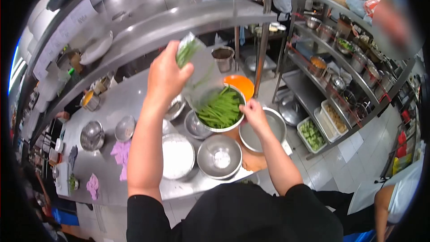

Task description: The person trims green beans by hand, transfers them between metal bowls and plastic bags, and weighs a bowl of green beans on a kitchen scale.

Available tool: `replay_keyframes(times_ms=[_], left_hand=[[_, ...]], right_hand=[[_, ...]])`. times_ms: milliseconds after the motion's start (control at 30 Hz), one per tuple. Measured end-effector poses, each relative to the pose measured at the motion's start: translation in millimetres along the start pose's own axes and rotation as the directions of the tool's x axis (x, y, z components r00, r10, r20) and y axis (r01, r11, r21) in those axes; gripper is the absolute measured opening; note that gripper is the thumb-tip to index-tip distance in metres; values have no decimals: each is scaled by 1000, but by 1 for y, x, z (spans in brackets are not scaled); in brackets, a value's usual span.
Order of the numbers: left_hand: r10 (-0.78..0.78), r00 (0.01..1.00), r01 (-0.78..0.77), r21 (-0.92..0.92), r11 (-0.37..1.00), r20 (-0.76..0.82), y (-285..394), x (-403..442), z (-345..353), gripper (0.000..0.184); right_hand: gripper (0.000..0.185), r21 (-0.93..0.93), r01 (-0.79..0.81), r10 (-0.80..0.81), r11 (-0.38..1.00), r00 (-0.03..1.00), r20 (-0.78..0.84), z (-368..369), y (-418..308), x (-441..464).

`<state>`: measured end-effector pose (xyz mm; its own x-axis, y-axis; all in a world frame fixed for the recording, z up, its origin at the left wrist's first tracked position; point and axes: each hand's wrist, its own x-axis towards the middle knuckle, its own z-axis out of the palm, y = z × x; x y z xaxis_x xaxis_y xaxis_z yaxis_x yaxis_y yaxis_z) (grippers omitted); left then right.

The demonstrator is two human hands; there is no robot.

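Observation:
My left hand (168, 74) is raised and closed on a clear plastic bag (205, 69), tilted with its lower end over a metal bowl. Some green strips show inside the bag. The bowl (219, 129) is heaped with long cut green vegetables (219, 110) that look like green beans. My right hand (254, 114) grips this bowl's rim on the right, fingers closed. Below it stand a wide steel bowl (219, 157) and a large round pan (268, 130). Behind the heaped bowl is an orange bowl (241, 86).
A white-filled round container (177, 157), several steel bowls and pink cloths (121, 152) sit on the steel table (143, 192). An overhead shelf (134, 36) crosses in front. On the right, a rack (331, 67) holds pots and a tray of cut greens (312, 135). Other people stand nearby.

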<state>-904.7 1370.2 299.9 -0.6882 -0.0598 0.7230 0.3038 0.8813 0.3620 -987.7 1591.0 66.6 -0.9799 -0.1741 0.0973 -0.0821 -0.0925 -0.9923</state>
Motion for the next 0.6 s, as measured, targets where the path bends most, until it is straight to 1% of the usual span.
replay_keyframes(times_ms=[33, 67, 167, 233, 267, 333, 367, 400, 467, 500, 533, 600], left_hand=[[-3, 1000, 3, 26, 1000, 21, 0, 3, 6, 41], [-2, 999, 0, 50, 999, 40, 1, 5, 12, 41], [-33, 999, 31, 55, 998, 38, -1, 11, 33, 43], [-36, 999, 35, 59, 998, 0, -4, 16, 45, 44], [-43, 999, 42, 63, 997, 5, -6, 18, 53, 44], [11, 996, -6, 52, 999, -86, -10, 23, 70, 44], [18, 986, -15, 16, 1000, -164, -11, 25, 79, 41], [16, 987, -13, 16, 1000, -161, -11, 27, 85, 41], [-143, 964, 111, -150, 982, -224, -14, 32, 97, 43], [-223, 943, 165, -234, 958, -247, -15, 32, 103, 41], [-230, 944, 174, -234, 956, -237, -22, 33, 109, 41], [-367, 899, 248, -414, 876, -239, -35, 32, 119, 39]], right_hand=[[23, 5, -45, 45, 999, 999, -23, 0, 1, 5], [25, -176, 42, -56, 983, 996, -73, -4, 23, 20], [26, -197, 22, -45, 980, 993, -113, -9, 29, 39], [24, -94, -22, 12, 995, 994, -113, -9, 28, 48], [24, -93, -30, 20, 995, 994, -109, -10, 28, 51], [20, 172, -131, 141, 976, 989, -48, -10, 7, 51], [17, 193, -149, 158, 970, 987, -33, -13, 6, 56], [17, 194, -153, 162, 969, 986, -33, -16, 6, 64], [16, 69, -142, 147, 987, 986, -83, -23, 9, 78], [15, 95, -132, 140, 987, 987, -83, -27, 11, 84], [15, 94, -144, 152, 985, 985, -84, -30, 14, 90], [15, 114, -140, 152, 984, 984, -99, -35, 19, 101]])
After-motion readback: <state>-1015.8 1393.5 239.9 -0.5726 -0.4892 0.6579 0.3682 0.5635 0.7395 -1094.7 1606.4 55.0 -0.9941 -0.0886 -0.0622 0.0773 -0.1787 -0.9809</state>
